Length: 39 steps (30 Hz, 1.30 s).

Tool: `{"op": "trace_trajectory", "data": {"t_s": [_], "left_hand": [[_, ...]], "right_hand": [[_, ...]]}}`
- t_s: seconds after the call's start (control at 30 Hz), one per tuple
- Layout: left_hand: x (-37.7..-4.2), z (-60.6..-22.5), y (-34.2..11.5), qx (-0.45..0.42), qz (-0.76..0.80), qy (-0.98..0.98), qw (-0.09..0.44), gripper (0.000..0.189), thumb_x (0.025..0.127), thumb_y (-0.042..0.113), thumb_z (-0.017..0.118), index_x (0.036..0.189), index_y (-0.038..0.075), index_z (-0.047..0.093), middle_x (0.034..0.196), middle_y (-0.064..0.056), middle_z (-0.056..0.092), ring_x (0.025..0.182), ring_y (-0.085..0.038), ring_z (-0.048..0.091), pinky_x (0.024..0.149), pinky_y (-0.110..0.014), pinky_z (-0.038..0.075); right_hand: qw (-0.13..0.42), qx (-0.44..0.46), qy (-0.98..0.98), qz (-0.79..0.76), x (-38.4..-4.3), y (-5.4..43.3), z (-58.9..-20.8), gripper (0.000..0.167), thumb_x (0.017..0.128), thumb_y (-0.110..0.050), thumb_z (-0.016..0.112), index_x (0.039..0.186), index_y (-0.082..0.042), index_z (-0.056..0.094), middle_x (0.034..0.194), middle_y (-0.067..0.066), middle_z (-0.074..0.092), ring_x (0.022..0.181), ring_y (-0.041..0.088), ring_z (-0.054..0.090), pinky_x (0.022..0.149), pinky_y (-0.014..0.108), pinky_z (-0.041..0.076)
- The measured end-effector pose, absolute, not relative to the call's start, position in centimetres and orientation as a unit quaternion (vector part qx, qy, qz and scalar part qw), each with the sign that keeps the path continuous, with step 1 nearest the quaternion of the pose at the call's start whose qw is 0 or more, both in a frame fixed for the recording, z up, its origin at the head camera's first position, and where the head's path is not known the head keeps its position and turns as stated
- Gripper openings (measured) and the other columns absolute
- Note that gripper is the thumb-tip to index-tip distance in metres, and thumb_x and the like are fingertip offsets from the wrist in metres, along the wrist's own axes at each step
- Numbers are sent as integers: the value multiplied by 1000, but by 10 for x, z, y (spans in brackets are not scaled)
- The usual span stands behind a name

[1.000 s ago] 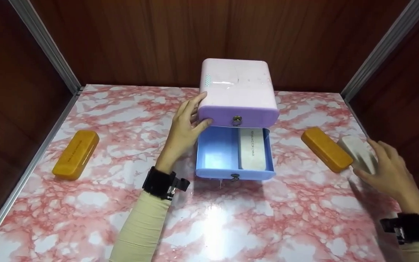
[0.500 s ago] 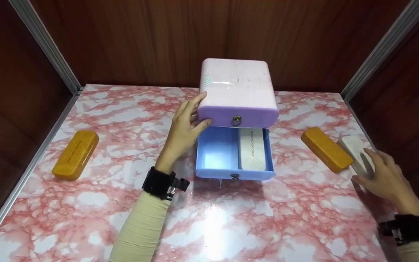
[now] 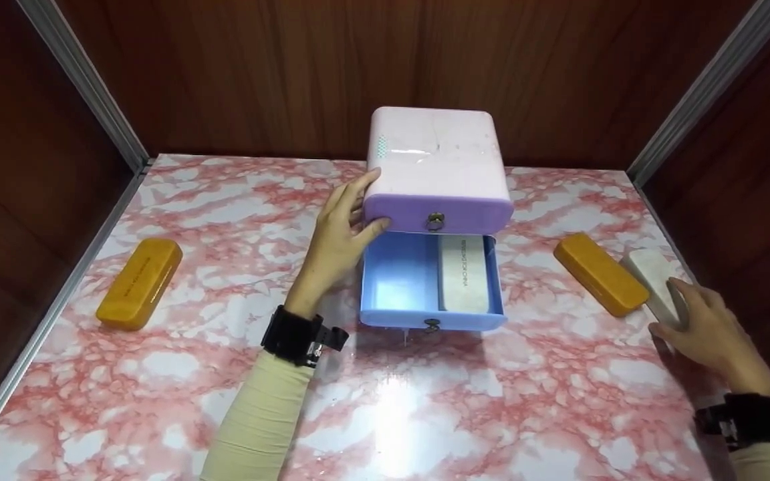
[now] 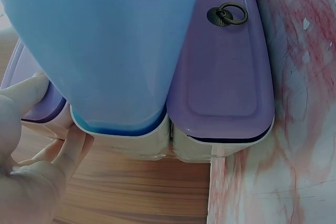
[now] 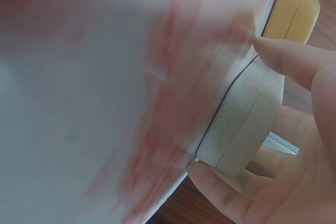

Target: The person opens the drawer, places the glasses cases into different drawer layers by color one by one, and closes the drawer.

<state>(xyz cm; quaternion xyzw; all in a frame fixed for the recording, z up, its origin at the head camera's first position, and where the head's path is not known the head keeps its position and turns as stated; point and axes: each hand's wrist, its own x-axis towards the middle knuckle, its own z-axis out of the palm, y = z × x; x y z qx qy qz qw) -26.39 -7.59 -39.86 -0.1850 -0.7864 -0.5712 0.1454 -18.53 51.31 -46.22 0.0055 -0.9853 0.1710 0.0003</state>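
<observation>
My left hand (image 3: 337, 237) grips the left front corner of a pink drawer cabinet (image 3: 438, 164), thumb on the purple top drawer's front and fingers along the side. Below that drawer, the blue drawer (image 3: 398, 277) is pulled out, with a white glasses case (image 3: 463, 274) lying along its right side. At the table's right edge, my right hand (image 3: 716, 331) holds another white glasses case (image 5: 244, 111), thumb at one end and fingers round the other. This case rests on the table. Touching or close to it lies a mustard-yellow glasses case (image 3: 600, 274).
Another mustard-yellow glasses case (image 3: 139, 284) lies at the table's left. A lower purple drawer (image 4: 223, 72) with a ring pull is shut beneath the blue one. Brown wood panels (image 3: 278, 73) enclose the marbled red-and-white table (image 3: 224, 294) at the back and sides.
My right hand has moved slightly left and down, and its fingers have closed round the white glasses case. My left hand and the cabinet have not moved.
</observation>
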Motion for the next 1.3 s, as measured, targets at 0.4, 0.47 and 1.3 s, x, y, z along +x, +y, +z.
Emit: {"op": "trace_trajectory", "data": {"t_s": [0.4, 0.47, 1.3], "left_hand": [[-263, -396, -75, -183, -569, -788, 147, 72, 96, 19, 79, 160, 32, 48, 145, -10, 52, 126, -27, 66, 100, -27, 59], [-263, -396, -75, -183, -569, -788, 146, 72, 96, 20, 79, 160, 33, 48, 145, -10, 52, 126, -27, 66, 100, -26, 58], [-264, -398, -77, -184, -564, -791, 146, 71, 96, 21, 79, 159, 33, 48, 145, -9, 51, 128, -22, 63, 101, -27, 58]], "right_hand": [[-24, 7, -984, 177, -189, 517, -458, 88, 103, -37, 70, 165, 3, 23, 150, 50, 26, 124, 70, 37, 95, 91, 31], [-23, 7, -984, 176, -189, 518, -459, 85, 103, -35, 69, 165, 3, 24, 149, 50, 27, 124, 70, 37, 96, 91, 31], [42, -21, -987, 156, -186, 509, -452, 75, 98, -34, 74, 153, 4, 43, 117, 44, 55, 95, 58, 57, 75, 74, 46]]}}
